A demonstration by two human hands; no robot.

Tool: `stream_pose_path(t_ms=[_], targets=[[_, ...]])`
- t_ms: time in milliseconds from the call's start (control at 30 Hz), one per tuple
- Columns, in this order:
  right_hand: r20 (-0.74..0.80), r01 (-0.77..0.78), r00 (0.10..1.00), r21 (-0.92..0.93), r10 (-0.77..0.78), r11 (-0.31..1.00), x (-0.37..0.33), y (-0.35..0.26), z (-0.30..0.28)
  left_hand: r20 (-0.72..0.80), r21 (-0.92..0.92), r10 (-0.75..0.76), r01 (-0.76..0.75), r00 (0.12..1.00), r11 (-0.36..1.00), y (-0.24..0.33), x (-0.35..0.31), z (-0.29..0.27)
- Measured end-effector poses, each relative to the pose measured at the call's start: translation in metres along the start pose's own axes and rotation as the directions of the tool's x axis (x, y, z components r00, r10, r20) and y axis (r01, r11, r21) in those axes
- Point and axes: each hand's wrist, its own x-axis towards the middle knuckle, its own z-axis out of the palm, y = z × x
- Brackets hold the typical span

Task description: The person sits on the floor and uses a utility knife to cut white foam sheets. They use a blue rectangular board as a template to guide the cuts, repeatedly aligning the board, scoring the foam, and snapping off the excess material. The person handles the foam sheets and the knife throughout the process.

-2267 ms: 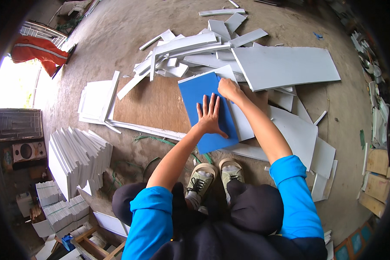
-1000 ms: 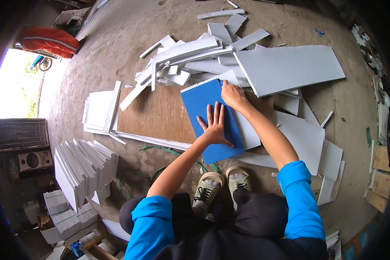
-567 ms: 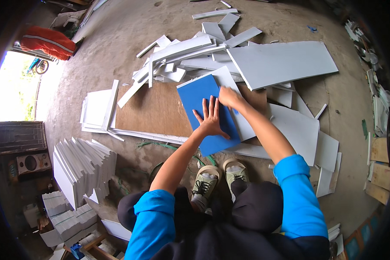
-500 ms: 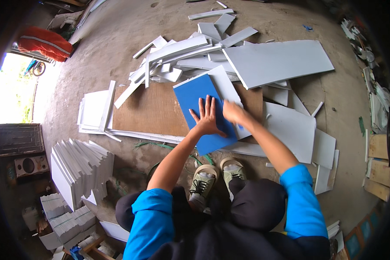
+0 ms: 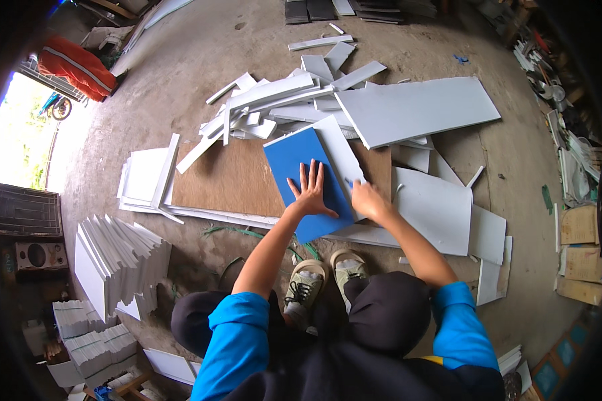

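Observation:
A blue rectangular board (image 5: 289, 157) lies at a slant on top of a white foam-like sheet (image 5: 338, 148). Spread flat, my left hand (image 5: 309, 199) presses on the blue board with its fingers apart. My right hand (image 5: 370, 202) is closed at the board's right edge, over the white sheet. A small blue-ended tool (image 5: 350, 183) pokes out of its fist; most of it is hidden by the fingers, so I cannot tell its exact kind. Both boards rest on a brown wooden panel (image 5: 221, 180).
Beyond the panel lies a heap of white offcut strips (image 5: 274, 93). A large white sheet (image 5: 421, 110) leans on it at right, and another sheet (image 5: 435, 210) lies nearer. Cut white pieces (image 5: 117, 264) stand stacked at left. My shoes (image 5: 306, 284) are just before the panel.
My right hand has moved along the blue board's right edge, a little toward me, and the blue tool end now shows above it. The whole view has shifted slightly; the left hand stays flat.

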Motion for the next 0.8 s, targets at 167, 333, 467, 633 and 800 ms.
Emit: stream_pose_path(t_ms=[167, 333, 467, 633, 800], targets=[[-0.258, 0.085, 0.963, 0.027, -0.075, 0.996, 0.099, -0.02, -0.027, 0.075, 0.01, -0.017, 0.016, 0.997, 1.0, 0.008, 0.006, -0.003], [-0.263, 0.105, 0.961, 0.054, -0.087, 0.993, 0.158, -0.026, -0.002, 0.043, -0.01, 0.02, -0.02, 0.999, 1.0, 0.008, 0.004, 0.0], [-0.256, 0.136, 0.96, 0.086, -0.11, 0.987, 0.167, -0.029, 0.007, 0.078, -0.02, 0.004, -0.002, 0.997, 1.0, 0.006, 0.0, -0.006], [-0.188, 0.108, 0.978, 0.077, -0.092, 0.991, 0.164, -0.038, -0.002, 0.031, -0.033, 0.013, -0.012, 0.999, 0.999, 0.002, 0.0, -0.001], [-0.213, 0.113, 0.972, 0.068, -0.096, 0.991, 0.17, -0.035, -0.006, -0.008, -0.068, 0.034, -0.034, 0.999, 0.997, 0.006, 0.002, -0.002]])
